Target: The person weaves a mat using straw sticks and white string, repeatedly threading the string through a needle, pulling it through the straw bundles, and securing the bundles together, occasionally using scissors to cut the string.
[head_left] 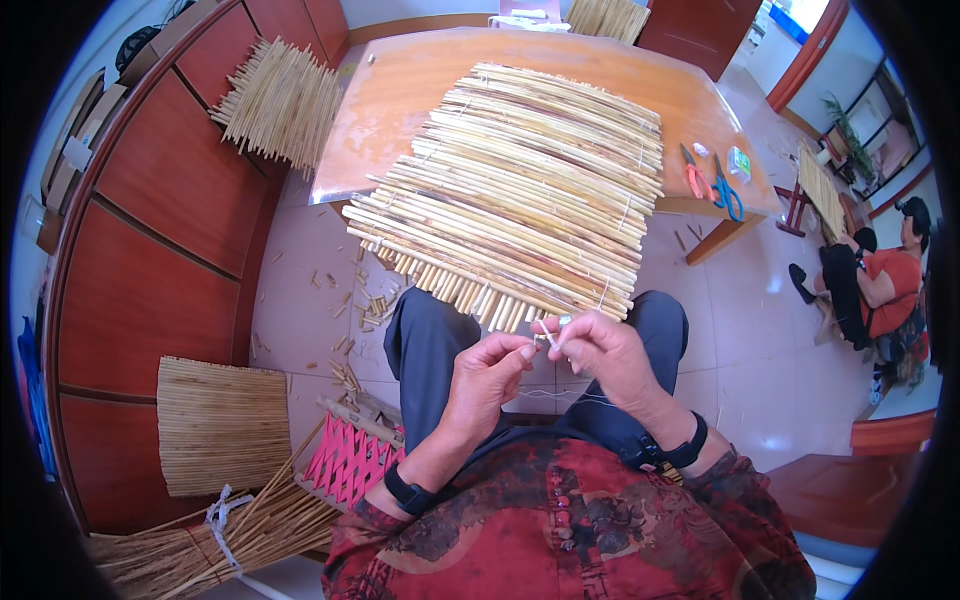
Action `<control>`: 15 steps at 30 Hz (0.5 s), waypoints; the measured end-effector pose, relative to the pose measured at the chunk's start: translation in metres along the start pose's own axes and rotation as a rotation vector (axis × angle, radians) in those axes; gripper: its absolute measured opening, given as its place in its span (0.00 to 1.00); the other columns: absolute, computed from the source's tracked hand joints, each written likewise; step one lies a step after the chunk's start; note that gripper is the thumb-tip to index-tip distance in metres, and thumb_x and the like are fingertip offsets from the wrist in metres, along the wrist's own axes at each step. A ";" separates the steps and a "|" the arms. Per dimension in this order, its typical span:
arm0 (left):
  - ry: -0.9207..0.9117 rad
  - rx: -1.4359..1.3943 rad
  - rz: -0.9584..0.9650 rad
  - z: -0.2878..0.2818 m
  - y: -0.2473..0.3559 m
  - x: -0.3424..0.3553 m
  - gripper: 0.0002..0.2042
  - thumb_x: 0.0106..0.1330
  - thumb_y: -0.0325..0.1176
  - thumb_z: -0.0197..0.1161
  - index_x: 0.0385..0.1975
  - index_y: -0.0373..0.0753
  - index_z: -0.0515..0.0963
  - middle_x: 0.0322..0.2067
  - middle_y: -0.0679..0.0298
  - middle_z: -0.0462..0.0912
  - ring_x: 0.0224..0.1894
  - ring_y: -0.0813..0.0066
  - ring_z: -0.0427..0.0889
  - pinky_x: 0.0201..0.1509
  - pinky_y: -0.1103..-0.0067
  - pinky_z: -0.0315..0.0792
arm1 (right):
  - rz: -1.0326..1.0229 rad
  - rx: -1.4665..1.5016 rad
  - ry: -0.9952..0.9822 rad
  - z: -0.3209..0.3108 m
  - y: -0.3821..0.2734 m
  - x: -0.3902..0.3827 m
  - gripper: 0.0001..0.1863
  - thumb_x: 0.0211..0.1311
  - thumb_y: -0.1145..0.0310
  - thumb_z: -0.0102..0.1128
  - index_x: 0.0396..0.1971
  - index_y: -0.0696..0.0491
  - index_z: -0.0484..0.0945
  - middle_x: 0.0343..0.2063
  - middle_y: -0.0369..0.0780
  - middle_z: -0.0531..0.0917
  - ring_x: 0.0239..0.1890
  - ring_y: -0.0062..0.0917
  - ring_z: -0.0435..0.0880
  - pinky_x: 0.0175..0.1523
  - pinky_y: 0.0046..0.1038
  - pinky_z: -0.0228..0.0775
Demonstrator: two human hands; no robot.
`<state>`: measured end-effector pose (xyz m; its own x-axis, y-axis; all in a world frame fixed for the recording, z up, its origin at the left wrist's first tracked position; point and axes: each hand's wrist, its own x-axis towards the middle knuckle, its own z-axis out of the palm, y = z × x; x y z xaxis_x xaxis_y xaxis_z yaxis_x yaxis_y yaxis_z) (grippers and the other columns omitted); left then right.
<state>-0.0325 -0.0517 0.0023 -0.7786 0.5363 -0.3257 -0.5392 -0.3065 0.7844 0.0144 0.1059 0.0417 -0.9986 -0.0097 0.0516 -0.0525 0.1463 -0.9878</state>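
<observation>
Red-and-black patterned cloth [560, 520] covers the person's torso, with dark trousers [432, 330] beyond it and a black band on each of 2 wrists. Between the knees, both hands meet at the near edge of a mat of straw-coloured stalks [520, 190]. Its far part lies on the orange-brown table [390, 110], while its near part juts out over the lap. The left hand [490, 375] has its thumb and fingers pinched narrow on a pale thread [546, 334]; the right hand [600, 352] also pinches it, just beside the left, and fine strands hang below.

At the table's right side lie 2 pairs of scissors, red-handled ones [697, 181] and blue-handled ones [727, 198], near a small clear-and-green box [738, 163]. Left on the floor, short stalk pieces [345, 372] are scattered; another mat [222, 425] leans against the red-brown cabinet [165, 300], beside a tied stalk bundle [275, 520]. Far right, a co-worker in a red top [893, 290] sits by a further mat [822, 190].
</observation>
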 end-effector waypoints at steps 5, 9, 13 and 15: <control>0.002 0.058 0.061 0.002 0.004 -0.004 0.06 0.58 0.29 0.57 0.32 0.34 0.75 0.14 0.75 0.65 0.13 0.91 0.56 0.13 0.90 0.48 | -0.480 -0.663 0.013 0.009 0.005 0.004 0.09 0.43 0.74 0.60 0.27 0.51 0.72 0.27 0.36 0.74 0.31 0.29 0.72 0.37 0.28 0.65; 0.034 0.158 0.109 0.001 0.004 -0.008 0.05 0.59 0.30 0.56 0.28 0.35 0.76 0.15 0.74 0.66 0.15 0.92 0.59 0.15 0.90 0.53 | -0.501 -0.736 0.015 0.009 0.007 0.005 0.10 0.42 0.73 0.59 0.27 0.51 0.72 0.26 0.35 0.74 0.32 0.29 0.73 0.37 0.28 0.65; 0.000 0.131 0.119 0.000 0.006 -0.009 0.06 0.60 0.31 0.56 0.28 0.36 0.75 0.14 0.74 0.65 0.14 0.91 0.59 0.16 0.90 0.52 | -0.596 -0.877 -0.040 0.007 0.006 0.006 0.08 0.44 0.72 0.55 0.28 0.52 0.71 0.28 0.35 0.74 0.33 0.29 0.73 0.38 0.27 0.64; -0.010 0.085 0.062 -0.001 0.007 -0.007 0.06 0.60 0.31 0.55 0.29 0.35 0.75 0.13 0.75 0.64 0.13 0.91 0.56 0.15 0.90 0.49 | -0.616 -0.933 -0.068 0.006 0.006 0.007 0.08 0.44 0.72 0.54 0.28 0.52 0.71 0.29 0.36 0.74 0.34 0.28 0.73 0.39 0.27 0.64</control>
<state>-0.0307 -0.0588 0.0091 -0.8060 0.5265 -0.2706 -0.4609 -0.2712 0.8450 0.0073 0.1007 0.0353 -0.8007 -0.3866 0.4577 -0.5477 0.7820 -0.2977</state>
